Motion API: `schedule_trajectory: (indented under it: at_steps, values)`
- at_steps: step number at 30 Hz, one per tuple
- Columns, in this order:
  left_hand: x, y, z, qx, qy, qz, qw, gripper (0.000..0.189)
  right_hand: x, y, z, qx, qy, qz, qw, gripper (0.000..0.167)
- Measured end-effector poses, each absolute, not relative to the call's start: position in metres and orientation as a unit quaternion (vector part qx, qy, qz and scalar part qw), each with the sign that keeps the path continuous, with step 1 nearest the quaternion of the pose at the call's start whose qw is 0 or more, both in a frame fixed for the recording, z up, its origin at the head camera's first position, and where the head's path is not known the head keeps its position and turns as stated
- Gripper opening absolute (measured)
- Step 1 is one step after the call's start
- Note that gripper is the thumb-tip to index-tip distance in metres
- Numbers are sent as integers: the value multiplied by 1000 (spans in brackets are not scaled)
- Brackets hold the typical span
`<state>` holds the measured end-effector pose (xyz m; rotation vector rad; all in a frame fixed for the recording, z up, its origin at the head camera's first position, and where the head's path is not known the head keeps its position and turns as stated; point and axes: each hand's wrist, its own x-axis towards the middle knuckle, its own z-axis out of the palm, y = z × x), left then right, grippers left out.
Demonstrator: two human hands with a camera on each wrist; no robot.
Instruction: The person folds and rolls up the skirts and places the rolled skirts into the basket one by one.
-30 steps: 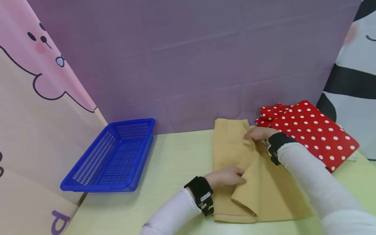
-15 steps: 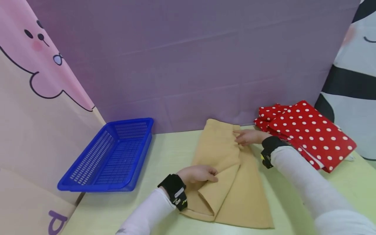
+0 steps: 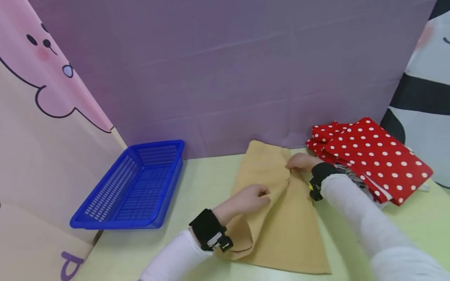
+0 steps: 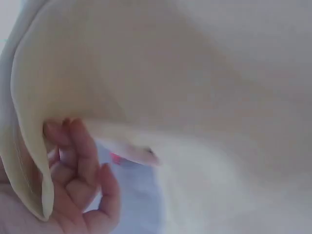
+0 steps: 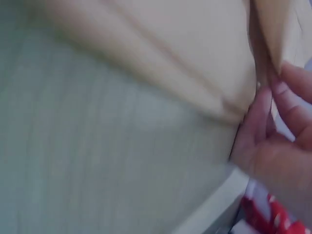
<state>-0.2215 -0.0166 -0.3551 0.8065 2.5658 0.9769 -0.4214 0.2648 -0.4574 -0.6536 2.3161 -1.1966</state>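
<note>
A pair of tan pants [image 3: 290,234], as it appears, lies lengthwise on the table with its upper end near the back wall. My left hand [image 3: 250,198] pinches the cloth of the left leg and holds it raised, so the leg opening gapes below. In the left wrist view, a fold of cloth [image 4: 29,161] runs beside the curled left fingers [image 4: 85,151]. Farther up the garment, my right hand [image 3: 303,160] pinches its right edge. The right wrist view has the tan cloth between the thumb and fingertips [image 5: 280,87].
A blue plastic basket [image 3: 140,195] stands at the table's left. Behind my right arm lies a red polka-dot cloth [image 3: 379,156] in a folded heap, with grey-white fabric [image 3: 351,175] under it. A purple backdrop [image 3: 225,78] closes off the back of the pale table [image 3: 200,183].
The pants have shifted left and now slant, their lower end swung leftward. Both hands moved left with them. Lately my left hand has risen a little, lifting the leg's cloth.
</note>
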Motion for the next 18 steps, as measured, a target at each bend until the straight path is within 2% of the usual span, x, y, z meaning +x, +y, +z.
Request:
schedule_trajectory:
  at_steps: [4,9,12,16,18]
  values:
    - [-210,5,-337,300,895,314,100,6,-388,262,-429,-149,800,-523,254,23]
    - [-191,37,-346,333,900,254,115,16,-366,261,-415,-98,789,-544,266,19]
    - [-184,55,-360,378,895,203,118,13,-363,260,-414,-81,787,-553,262,11]
    - [-178,72,-375,431,881,141,136,8,-360,260,-413,-72,788,-555,257,42]
    - [-176,78,-381,441,875,124,158,11,-358,260,-412,-78,794,-548,251,48]
